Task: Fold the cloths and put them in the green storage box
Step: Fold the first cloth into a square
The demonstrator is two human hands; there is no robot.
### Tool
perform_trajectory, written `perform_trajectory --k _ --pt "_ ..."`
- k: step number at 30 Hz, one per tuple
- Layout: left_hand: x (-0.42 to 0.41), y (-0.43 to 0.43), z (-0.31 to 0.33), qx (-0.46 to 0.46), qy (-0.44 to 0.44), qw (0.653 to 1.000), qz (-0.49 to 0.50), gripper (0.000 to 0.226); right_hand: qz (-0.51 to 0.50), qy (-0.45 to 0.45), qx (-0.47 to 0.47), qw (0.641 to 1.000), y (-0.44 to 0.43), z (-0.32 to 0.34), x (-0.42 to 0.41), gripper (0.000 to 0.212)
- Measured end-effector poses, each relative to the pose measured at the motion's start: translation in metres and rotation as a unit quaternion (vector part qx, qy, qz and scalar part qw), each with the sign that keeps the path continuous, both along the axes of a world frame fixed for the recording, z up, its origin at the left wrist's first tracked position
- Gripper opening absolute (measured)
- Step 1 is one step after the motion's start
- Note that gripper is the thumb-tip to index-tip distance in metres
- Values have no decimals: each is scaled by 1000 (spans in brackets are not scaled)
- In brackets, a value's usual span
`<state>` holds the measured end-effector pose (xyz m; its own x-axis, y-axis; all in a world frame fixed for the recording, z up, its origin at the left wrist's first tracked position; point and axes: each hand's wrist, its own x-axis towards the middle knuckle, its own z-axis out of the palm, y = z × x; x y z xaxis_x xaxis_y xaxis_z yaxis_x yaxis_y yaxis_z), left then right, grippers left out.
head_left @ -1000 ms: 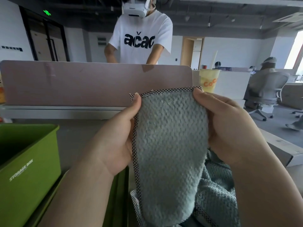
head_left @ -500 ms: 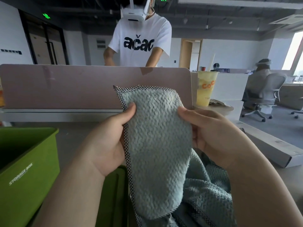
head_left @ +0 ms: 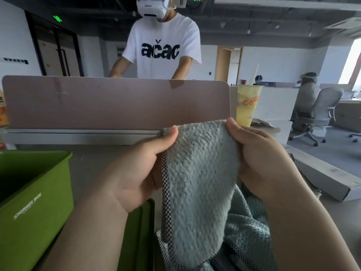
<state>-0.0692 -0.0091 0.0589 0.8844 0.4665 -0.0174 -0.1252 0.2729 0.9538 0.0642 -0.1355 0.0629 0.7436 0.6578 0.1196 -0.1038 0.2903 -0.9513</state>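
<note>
Grey-blue cloth (head_left: 199, 182) hangs pinched between left hand (head_left: 136, 173) and right hand (head_left: 259, 159); its lower edge seems cut off, fingers hidden behind.

Your left hand (head_left: 136, 173) and right hand (head_left: 259, 159) pinch the grey-blue cloth (head_left: 199, 184) by its top corners, hanging upright; green storage box (head_left: 33, 202) sits left on the counter (head_left: 97, 159).

Even, moderately bright daylight enters from the window (head_left: 354, 61) at right, which is overexposed. The dark ceiling (head_left: 273, 20) is dim. Shadows are soft. Wide-angle distortion bends the edges. The cloth (head_left: 199, 182) is slightly motion-blurred; the background is soft.
</note>
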Motion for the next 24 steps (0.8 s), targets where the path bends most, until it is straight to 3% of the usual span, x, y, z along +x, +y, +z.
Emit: perform_trajectory --k 5,9,13,17,24 --pt "3 5 1 -35 0 997 71 34 56 -2 -22 998 5 -3 2 52" --pt "2 8 1 -45 -12 996 81 40 44 -16 -17 999 6 -5 -1 32" --pt "3 2 2 -40 -32 998 44 36 21 -9 3 1000 9 -4 -6 34" --pt "4 4 0 -31 -30 997 69 33 49 -46 -46 997 8 -5 -6 43" --pt "5 12 -1 -73 -45 991 101 34 58 -57 -51 995 10 -8 -8 35"
